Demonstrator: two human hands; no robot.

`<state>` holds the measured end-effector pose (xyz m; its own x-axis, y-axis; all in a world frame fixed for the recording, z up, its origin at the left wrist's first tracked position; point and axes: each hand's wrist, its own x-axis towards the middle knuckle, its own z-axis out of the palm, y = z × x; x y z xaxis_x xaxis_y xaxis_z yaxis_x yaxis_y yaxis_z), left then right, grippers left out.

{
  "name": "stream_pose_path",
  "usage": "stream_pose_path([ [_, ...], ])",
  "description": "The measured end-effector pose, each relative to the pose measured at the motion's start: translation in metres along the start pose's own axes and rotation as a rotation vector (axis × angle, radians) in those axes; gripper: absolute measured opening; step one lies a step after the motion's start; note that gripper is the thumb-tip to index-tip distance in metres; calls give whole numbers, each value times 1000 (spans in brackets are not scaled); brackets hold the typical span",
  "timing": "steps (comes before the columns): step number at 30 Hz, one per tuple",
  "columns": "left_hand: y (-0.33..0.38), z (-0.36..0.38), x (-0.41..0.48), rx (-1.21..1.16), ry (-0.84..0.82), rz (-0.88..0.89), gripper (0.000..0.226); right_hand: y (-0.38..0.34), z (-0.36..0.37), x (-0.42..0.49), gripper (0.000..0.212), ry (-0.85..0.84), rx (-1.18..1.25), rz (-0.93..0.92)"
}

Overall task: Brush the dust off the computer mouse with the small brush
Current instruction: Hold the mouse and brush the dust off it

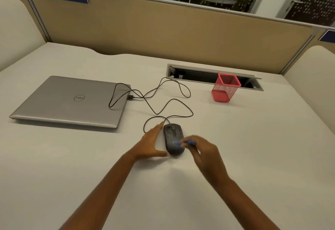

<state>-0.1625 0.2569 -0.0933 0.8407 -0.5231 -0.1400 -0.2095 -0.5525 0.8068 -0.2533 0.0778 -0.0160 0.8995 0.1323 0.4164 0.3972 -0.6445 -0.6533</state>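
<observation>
With the left hand (151,143) spread flat against the mouse (173,139) and the right hand (203,152) pinching the small brush (183,143), a hard stroke could shove the mouse sideways or snag its cable (154,103).

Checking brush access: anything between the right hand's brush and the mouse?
Nothing visible. The brush in the right hand already sits over the mouse; the left hand rests against its left side.
</observation>
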Motion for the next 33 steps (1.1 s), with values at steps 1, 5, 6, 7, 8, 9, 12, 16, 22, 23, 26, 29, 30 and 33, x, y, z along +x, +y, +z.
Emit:
stream_pose_path([
  [1,2,-3,0,-50,9,-14,107,0,-2,10,10,15,57,59],
  [5,23,-17,0,-192,204,72,58,4,-3,49,12,-49,70,216],
  [6,32,-21,0,-227,252,104,45,3,-2,56,14,-101,61,251],
  [7,42,-24,1,-259,282,130,36,2,0,63,17,-161,47,287],
  [8,51,-27,1,-282,299,152,31,1,3,68,20,-228,31,320],
  [9,59,-29,3,-293,309,172,29,-1,4,72,23,-288,16,336],
  [12,76,-33,9,-241,377,223,20,-9,10,78,24,-367,-11,316],
  [16,82,-37,14,-209,482,175,16,-16,14,82,24,-361,15,349],
  [22,74,-53,13,-429,731,6,19,0,12,72,32,-315,-31,515],
  [23,71,-56,13,-473,769,-27,19,6,12,66,42,-333,-37,546],
  [26,62,-58,13,-530,779,-94,18,20,22,47,73,-483,-133,590],
  [29,61,-54,13,-545,716,-133,19,24,39,37,93,-471,-200,612],
  [30,62,-53,13,-550,699,-134,20,24,43,35,93,-439,-210,614],
  [33,64,-56,14,-517,660,-133,20,24,49,33,89,-359,-211,611],
])
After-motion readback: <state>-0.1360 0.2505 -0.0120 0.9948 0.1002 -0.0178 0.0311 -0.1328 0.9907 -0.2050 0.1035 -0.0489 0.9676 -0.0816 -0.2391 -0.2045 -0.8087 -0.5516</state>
